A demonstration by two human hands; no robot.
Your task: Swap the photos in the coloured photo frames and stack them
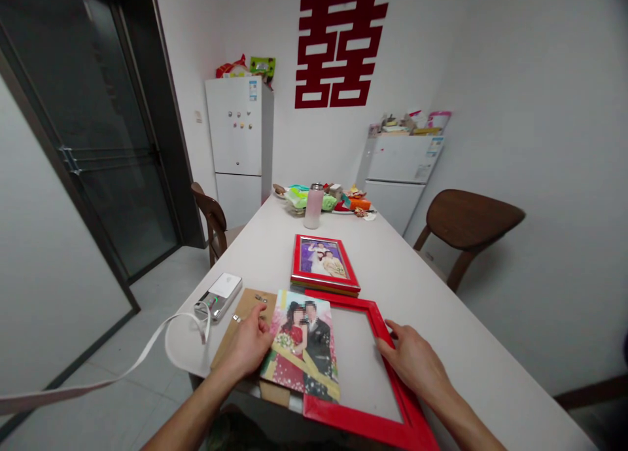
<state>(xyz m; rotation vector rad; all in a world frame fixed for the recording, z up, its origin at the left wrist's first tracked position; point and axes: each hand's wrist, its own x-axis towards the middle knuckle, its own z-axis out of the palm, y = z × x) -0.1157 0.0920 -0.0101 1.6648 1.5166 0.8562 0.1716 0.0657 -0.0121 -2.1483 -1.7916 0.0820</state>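
The photo lay near the near edge of the white table, across the left part of the opening in the red frame, and its lower left corner reached over the brown backing board. It had not been fitted into the frame: the board sat apart from the frame to its left, and the right part of the opening showed a pale, bare surface. The left hand was open, not clenched, with its fingers pressing down on the board just beside the photo's left edge and close to two small metal clips. The right hand lay open on the frame's right side, its fingers resting over the red strip without any clear grip. Just past the frame, toward the table's far end, sat a second red frame with a photo already behind its front, resting on a small stack. Near the table's left edge lay a silver and white device with a white strap trailing off the edge. A pink bottle and a heap of food packets stood at the far end, with two white fridges beyond.
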